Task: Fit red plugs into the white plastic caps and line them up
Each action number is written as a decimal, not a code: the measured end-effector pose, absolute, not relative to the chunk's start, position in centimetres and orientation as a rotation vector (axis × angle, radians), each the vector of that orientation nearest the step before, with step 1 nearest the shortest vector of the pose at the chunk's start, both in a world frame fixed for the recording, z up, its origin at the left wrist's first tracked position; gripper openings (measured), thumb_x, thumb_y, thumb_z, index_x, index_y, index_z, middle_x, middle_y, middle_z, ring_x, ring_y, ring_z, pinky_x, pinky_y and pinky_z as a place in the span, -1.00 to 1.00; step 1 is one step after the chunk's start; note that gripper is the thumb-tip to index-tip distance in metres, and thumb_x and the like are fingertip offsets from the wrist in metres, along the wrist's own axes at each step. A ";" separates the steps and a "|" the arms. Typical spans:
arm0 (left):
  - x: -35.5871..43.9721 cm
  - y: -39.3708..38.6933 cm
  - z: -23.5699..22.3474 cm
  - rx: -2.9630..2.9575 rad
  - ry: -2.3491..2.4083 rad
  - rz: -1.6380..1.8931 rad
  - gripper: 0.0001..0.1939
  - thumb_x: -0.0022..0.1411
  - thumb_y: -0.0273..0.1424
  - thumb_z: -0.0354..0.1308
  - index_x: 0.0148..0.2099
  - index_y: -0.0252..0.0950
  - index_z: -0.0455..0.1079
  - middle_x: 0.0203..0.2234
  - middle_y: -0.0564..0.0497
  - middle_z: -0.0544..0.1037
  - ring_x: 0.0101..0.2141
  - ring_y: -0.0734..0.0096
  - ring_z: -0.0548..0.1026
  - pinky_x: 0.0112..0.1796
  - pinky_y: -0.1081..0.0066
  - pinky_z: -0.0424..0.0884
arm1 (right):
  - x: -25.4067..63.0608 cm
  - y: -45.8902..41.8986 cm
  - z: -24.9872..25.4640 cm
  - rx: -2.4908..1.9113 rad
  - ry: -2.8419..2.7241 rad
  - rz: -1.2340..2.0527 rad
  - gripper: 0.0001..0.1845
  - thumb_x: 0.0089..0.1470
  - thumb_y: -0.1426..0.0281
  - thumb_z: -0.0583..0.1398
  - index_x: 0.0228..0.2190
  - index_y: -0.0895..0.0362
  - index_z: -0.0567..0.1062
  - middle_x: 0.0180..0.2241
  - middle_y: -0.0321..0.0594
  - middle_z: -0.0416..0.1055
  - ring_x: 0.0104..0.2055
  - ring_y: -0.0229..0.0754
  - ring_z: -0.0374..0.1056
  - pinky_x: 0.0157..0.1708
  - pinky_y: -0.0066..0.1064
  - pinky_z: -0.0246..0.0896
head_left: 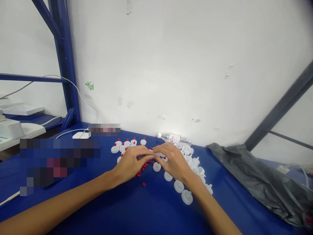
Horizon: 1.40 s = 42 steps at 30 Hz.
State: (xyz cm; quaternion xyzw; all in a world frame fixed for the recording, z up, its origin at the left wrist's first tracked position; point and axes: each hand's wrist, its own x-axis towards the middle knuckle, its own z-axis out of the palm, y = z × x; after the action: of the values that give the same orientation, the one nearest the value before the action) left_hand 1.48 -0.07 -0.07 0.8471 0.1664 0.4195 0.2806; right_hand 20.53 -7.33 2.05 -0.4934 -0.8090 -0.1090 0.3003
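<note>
My left hand (133,161) and my right hand (174,162) meet over the middle of the table, fingers closed in a pinch and fingertips nearly touching. Part of a white nozzle lid (158,154) shows under the right fingers. What the left fingertips pinch is too small and covered to make out. Small loose red caps (144,184) lie beneath and in front of the hands. Left of them stand several white lids with red tips (127,143). Plain white nozzle lids (187,197) are spread around my right hand and wrist.
A clear plastic bottle (174,138) lies on its side by the wall. Dark grey plastic sheeting (254,176) covers the table's right side. A white power strip (81,135) with cables sits at the back left, near blurred patches. Blue rack posts (67,58) rise on the left.
</note>
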 end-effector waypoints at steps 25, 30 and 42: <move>1.4 0.1 0.9 2.093 0.463 0.870 -0.54 0.39 -0.19 0.04 0.24 -0.25 0.32 -0.04 -0.11 0.57 -0.04 0.16 0.53 0.03 0.15 0.44 | 20.8 -7.7 3.4 -1.212 -2.003 -0.465 -0.89 0.27 0.40 0.19 -0.16 0.06 0.50 -0.12 -0.22 0.55 -0.04 -0.11 0.37 0.02 -0.19 0.17; 1.7 0.4 -0.7 2.755 0.431 0.897 -0.72 0.38 -0.41 0.02 0.03 -0.25 0.50 -0.09 -0.11 0.53 0.00 0.14 0.40 0.04 0.11 0.38 | 24.8 -7.2 4.5 -1.668 -1.809 -0.635 -0.81 0.29 0.27 0.15 -0.20 0.07 0.54 -0.17 -0.14 0.50 -0.09 -0.08 0.37 -0.03 -0.21 0.21; 2.1 0.2 -1.1 2.931 0.514 0.655 -0.71 0.40 -0.44 -0.01 -0.01 -0.28 0.53 -0.10 -0.14 0.52 -0.03 0.11 0.37 -0.01 0.06 0.38 | 30.3 -7.1 3.5 -2.195 -1.934 -0.403 -0.80 0.17 0.40 0.18 -0.25 0.12 0.61 -0.14 0.00 0.53 -0.08 0.07 0.40 -0.13 -0.18 0.22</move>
State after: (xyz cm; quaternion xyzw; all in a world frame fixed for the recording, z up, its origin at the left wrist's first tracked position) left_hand 2.05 0.17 -1.12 0.9609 0.1684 0.2147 0.0476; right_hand 30.32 -7.11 3.52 -0.7400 -0.6520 -0.1359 0.0939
